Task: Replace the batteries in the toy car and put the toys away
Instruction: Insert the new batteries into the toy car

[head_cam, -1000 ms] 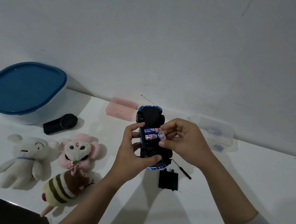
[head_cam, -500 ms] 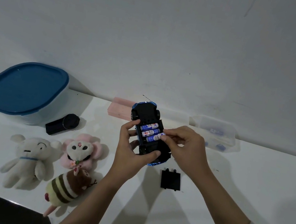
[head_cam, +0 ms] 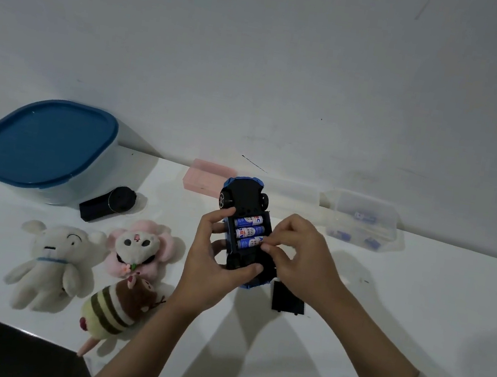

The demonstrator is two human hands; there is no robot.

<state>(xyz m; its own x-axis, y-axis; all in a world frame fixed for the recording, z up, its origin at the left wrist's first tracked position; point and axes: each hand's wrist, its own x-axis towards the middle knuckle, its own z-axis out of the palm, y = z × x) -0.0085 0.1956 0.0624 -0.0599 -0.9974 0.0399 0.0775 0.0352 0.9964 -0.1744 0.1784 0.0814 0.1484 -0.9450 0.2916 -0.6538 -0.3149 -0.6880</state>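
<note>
Left hand: wraps the upturned toy car from the left, thumb across its near end, fingers closed on the body; holds it above the bench.
Right hand: fingertips pinched together on the right end of the nearest battery, pressing it into the bay.
Batteries: three blue cells lie side by side in the open compartment; whether the near one is fully seated I cannot tell.
Doing it well: I judge the car must be kept steady and level, and the cell pushed against its spring end until it lies flush.
Cover: black plate on the bench just near-right of the car, ready to refit.
Plush toys: three lie at left, near the blue-lidded bin.
</note>
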